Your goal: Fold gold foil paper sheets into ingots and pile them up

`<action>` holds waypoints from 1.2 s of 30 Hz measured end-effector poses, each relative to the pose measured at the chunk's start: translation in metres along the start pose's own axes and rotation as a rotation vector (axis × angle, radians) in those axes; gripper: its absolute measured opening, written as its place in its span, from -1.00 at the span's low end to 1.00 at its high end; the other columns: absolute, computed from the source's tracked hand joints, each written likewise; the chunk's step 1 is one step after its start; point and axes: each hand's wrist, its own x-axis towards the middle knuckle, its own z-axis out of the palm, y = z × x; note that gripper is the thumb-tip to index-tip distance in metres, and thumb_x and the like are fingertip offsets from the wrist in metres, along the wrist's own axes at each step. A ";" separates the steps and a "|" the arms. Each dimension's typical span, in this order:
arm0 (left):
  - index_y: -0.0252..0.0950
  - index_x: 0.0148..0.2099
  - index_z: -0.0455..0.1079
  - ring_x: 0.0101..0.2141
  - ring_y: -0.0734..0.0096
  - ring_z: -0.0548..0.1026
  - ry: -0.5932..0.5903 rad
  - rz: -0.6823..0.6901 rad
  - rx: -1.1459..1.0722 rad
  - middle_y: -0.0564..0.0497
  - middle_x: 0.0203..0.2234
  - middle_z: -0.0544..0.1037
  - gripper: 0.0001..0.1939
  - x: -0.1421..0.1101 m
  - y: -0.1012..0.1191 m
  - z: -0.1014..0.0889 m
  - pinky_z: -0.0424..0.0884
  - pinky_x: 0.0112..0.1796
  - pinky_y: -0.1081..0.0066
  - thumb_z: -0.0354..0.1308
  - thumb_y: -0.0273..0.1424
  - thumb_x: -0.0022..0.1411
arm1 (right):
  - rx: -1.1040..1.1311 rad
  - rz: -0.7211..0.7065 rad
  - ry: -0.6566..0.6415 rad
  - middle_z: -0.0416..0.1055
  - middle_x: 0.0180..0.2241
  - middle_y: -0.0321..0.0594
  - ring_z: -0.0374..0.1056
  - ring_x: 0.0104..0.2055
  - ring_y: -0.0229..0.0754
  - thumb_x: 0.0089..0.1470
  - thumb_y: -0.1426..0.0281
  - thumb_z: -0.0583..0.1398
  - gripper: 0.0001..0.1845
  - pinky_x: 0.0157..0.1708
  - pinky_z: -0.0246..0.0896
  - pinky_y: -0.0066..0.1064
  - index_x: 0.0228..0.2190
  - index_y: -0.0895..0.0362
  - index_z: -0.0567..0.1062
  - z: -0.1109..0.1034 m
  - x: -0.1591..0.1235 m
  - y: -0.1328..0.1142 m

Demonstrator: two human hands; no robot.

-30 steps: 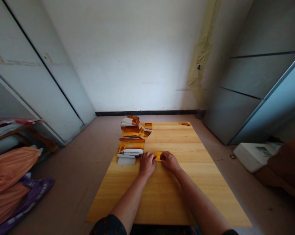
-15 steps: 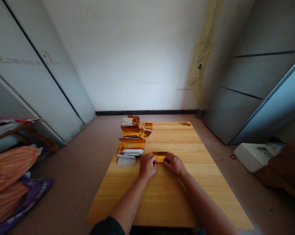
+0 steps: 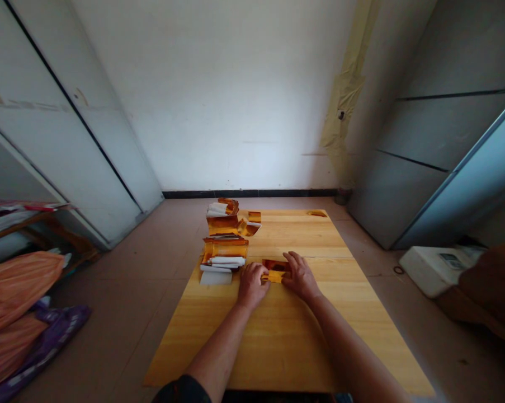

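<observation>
A small, shiny gold-orange folded sheet (image 3: 276, 276), perhaps foil card, lies across the middle of the table between my hands. My left hand (image 3: 253, 281) is closed on its left end, fingers curled over the edge. At the right end, my right hand (image 3: 300, 276) holds the sheet between thumb and fingers, its index finger raised and spread. A darker, brownish panel shows along the far side of the sheet. Left of my left hand sits a stack of similar gold pieces (image 3: 226, 248) with white folded edges (image 3: 227, 261).
More gold pieces (image 3: 222, 225) and a curled bundle (image 3: 228, 207) lie at the table's far left. A small gold scrap (image 3: 316, 213) rests near the far right corner. The wooden table (image 3: 286, 347) stands before a white wall; a white box (image 3: 428, 268) is on the floor at right.
My right hand's fingers have lifted and spread from their curled position. The sheet's dark far panel shows more, and its near part looks more folded. My left hand has barely moved.
</observation>
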 end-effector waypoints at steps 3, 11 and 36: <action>-0.22 -0.16 0.36 -0.11 0.28 0.36 0.036 -0.006 -0.023 -0.03 -0.18 0.43 -0.67 0.000 0.000 0.000 0.26 -0.06 0.30 0.15 -0.54 -0.04 | -0.005 -0.010 -0.033 0.18 0.11 -0.07 0.10 0.10 0.00 -0.19 0.47 0.18 -0.24 0.04 0.09 -0.22 0.12 0.12 0.22 0.001 0.003 0.002; -0.21 0.14 0.17 0.00 0.22 0.34 0.082 -0.017 -0.010 -0.07 -0.04 0.41 -0.38 -0.002 -0.003 0.007 0.23 0.04 0.20 0.14 -0.52 -0.01 | -0.060 -0.029 -0.013 0.08 0.16 -0.05 0.12 0.07 0.01 -0.17 0.47 0.22 -0.43 -0.05 0.15 -0.24 -0.03 0.09 0.37 0.003 0.000 0.001; -0.21 -0.32 0.48 -0.26 0.35 0.39 -0.029 -0.023 0.054 0.02 -0.39 0.46 -0.71 0.001 -0.009 0.005 0.25 -0.21 0.40 0.09 -0.68 -0.01 | -0.002 -0.013 -0.009 0.38 -0.18 -0.17 0.23 -0.10 -0.12 -0.10 0.44 0.24 -0.71 -0.15 0.07 -0.37 -0.24 0.08 0.50 0.003 -0.008 0.003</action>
